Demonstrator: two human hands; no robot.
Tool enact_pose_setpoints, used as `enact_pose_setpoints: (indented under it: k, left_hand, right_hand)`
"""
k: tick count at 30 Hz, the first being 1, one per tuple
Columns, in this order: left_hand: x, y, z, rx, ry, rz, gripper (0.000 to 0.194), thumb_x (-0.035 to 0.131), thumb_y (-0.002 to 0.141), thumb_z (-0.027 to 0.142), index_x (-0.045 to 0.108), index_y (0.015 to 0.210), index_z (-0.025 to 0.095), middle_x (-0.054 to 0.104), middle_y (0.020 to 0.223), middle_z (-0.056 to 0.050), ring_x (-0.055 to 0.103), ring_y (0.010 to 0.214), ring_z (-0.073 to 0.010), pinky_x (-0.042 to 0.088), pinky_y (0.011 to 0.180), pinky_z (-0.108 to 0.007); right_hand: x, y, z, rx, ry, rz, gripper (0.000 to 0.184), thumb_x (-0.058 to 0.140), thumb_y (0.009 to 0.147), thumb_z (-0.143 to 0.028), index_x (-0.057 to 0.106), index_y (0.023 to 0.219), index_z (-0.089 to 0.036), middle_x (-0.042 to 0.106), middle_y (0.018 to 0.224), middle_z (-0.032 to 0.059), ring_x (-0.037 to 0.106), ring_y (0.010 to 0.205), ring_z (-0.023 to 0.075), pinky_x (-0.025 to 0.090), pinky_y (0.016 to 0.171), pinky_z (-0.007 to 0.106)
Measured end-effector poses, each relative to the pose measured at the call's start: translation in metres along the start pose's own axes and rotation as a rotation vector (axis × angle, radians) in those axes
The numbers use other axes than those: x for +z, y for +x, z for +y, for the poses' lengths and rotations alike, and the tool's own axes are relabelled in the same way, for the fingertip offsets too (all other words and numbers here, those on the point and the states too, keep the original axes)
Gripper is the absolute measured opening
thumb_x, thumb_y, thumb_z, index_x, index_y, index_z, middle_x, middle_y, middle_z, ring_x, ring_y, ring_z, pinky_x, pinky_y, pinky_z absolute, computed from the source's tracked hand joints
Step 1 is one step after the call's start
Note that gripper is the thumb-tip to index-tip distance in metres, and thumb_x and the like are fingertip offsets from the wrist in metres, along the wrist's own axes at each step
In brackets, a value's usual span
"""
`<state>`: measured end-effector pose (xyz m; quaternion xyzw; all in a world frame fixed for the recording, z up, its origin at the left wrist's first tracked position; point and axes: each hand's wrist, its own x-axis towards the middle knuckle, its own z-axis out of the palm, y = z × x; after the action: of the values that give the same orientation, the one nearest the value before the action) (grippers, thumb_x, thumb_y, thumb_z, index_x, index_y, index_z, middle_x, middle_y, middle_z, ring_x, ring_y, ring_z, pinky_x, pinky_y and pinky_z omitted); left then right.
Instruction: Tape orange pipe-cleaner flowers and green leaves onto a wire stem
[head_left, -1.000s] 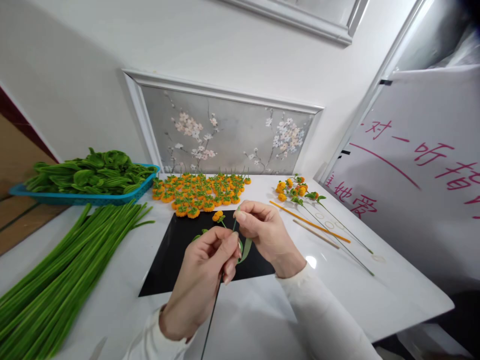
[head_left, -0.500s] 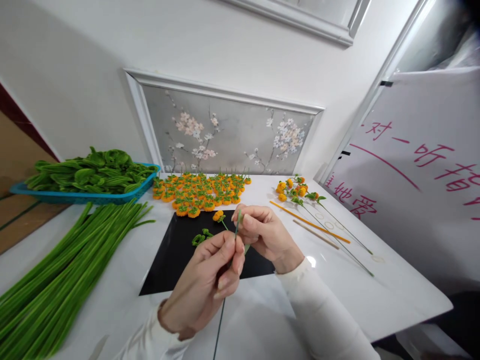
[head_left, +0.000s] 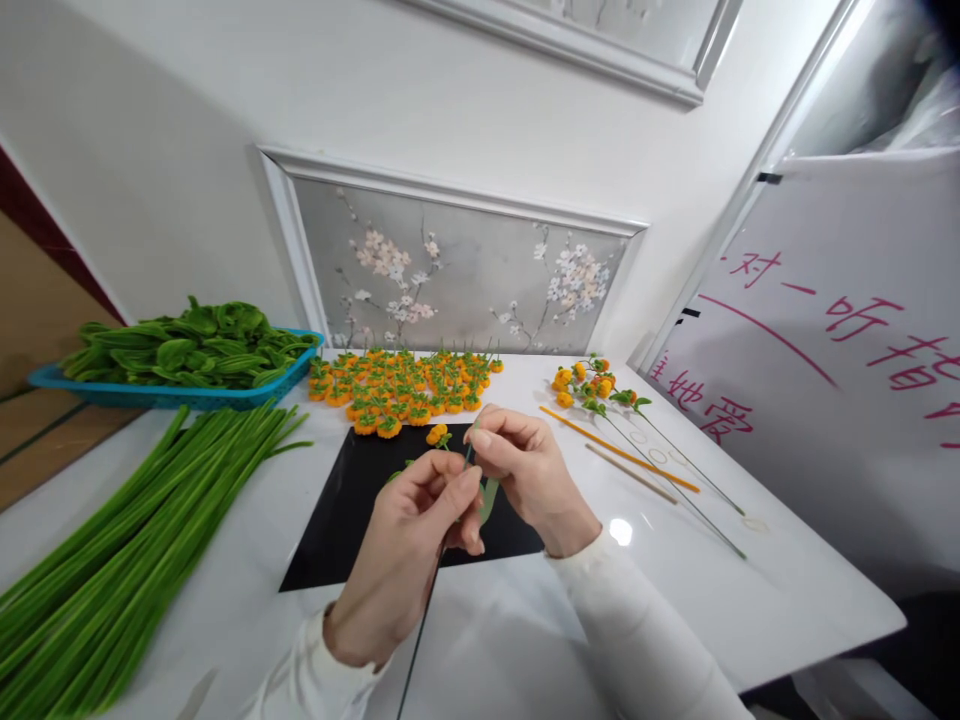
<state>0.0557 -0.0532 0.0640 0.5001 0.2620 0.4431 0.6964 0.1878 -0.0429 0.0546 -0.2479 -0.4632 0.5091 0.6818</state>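
My left hand point(head_left: 405, 545) is closed round a thin dark green wire stem point(head_left: 418, 645), which slants down past my wrist toward the lower edge of the view. At the top end of the wire, my right hand point(head_left: 531, 482) pinches a strip of pale green floral tape point(head_left: 490, 498) against it; part of the strip hangs below the fingers. Just beyond my hands, a small orange fuzzy flower point(head_left: 437, 434) with green leaves lies on a black mat point(head_left: 330, 535). Green looped pieces beside it are mostly hidden behind my left hand.
At left stand a blue basket point(head_left: 225, 398) of green fuzzy leaves and a bundle of green pipe cleaners point(head_left: 142, 560). Rows of orange flower heads point(head_left: 405, 385) sit behind the mat. To the right lie finished flower stems point(head_left: 589, 382), an orange pipe cleaner point(head_left: 622, 450) and a thin stick point(head_left: 630, 472).
The wire has tilted further and my left hand has turned slightly, its thumb nearer my right fingers. More of the pale tape shows below my right hand. The green loops are more covered.
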Motion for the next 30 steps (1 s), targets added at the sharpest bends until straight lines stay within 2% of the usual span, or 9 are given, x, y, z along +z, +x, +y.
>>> enact_pose_setpoints:
  k: [7, 14, 19, 22, 26, 30]
  left_hand:
    - [-0.0054, 0.0022, -0.0001, -0.054, -0.095, -0.009, 0.022, 0.063, 0.082, 0.026, 0.059, 0.062, 0.016, 0.055, 0.056, 0.004, 0.045, 0.042, -0.0049, 0.041, 0.042, -0.017]
    - [-0.0032, -0.0001, 0.0025, -0.091, -0.181, -0.064, 0.022, 0.059, 0.085, 0.026, 0.061, 0.066, 0.014, 0.054, 0.052, 0.003, 0.04, 0.037, -0.0036, 0.039, 0.036, -0.015]
    - [-0.0022, -0.0019, 0.0028, -0.155, -0.237, -0.168, 0.025, 0.059, 0.085, 0.029, 0.059, 0.064, 0.014, 0.051, 0.047, 0.005, 0.029, 0.031, -0.0017, 0.034, 0.032, -0.013]
    - [-0.0017, -0.0024, 0.0019, -0.162, -0.23, -0.191, 0.027, 0.059, 0.084, 0.031, 0.058, 0.063, 0.015, 0.05, 0.046, 0.005, 0.029, 0.03, -0.0019, 0.033, 0.031, -0.014]
    - [-0.0022, -0.0018, -0.0006, -0.092, -0.082, -0.131, 0.025, 0.058, 0.085, 0.036, 0.061, 0.07, 0.015, 0.057, 0.057, 0.002, 0.046, 0.04, -0.0062, 0.044, 0.041, -0.019]
    - [-0.005, 0.0006, -0.0027, -0.041, 0.086, 0.006, 0.018, 0.071, 0.075, 0.031, 0.061, 0.072, 0.017, 0.06, 0.063, 0.002, 0.056, 0.05, -0.0101, 0.05, 0.052, -0.023]
  right_hand:
    - [0.0049, 0.0006, 0.0068, 0.094, 0.054, 0.026, 0.019, 0.073, 0.07, -0.03, 0.062, 0.068, -0.015, 0.035, 0.046, -0.0094, 0.025, 0.042, 0.0042, 0.017, 0.041, 0.02]
    - [0.006, 0.0014, 0.0093, 0.168, 0.181, -0.01, 0.022, 0.077, 0.065, -0.032, 0.062, 0.068, -0.016, 0.038, 0.043, -0.0096, 0.028, 0.038, 0.0031, 0.017, 0.038, 0.017]
    - [0.0006, 0.0007, 0.0102, 0.239, 0.196, -0.128, 0.021, 0.074, 0.07, -0.033, 0.066, 0.081, -0.017, 0.048, 0.047, -0.0072, 0.032, 0.037, 0.0032, 0.023, 0.038, 0.016]
    - [-0.0009, -0.0006, 0.0086, 0.2, 0.16, -0.143, 0.017, 0.073, 0.072, -0.031, 0.066, 0.074, -0.016, 0.052, 0.05, -0.0048, 0.038, 0.039, 0.0044, 0.026, 0.039, 0.016]
    - [-0.0003, -0.0011, 0.005, 0.16, 0.117, -0.083, 0.018, 0.071, 0.072, -0.033, 0.063, 0.07, -0.017, 0.05, 0.052, -0.0047, 0.04, 0.039, 0.0061, 0.027, 0.037, 0.018]
    - [0.0, 0.0004, 0.0022, 0.08, 0.076, 0.022, 0.017, 0.073, 0.069, -0.029, 0.062, 0.067, -0.016, 0.042, 0.053, -0.0069, 0.026, 0.041, 0.0039, 0.019, 0.038, 0.019]
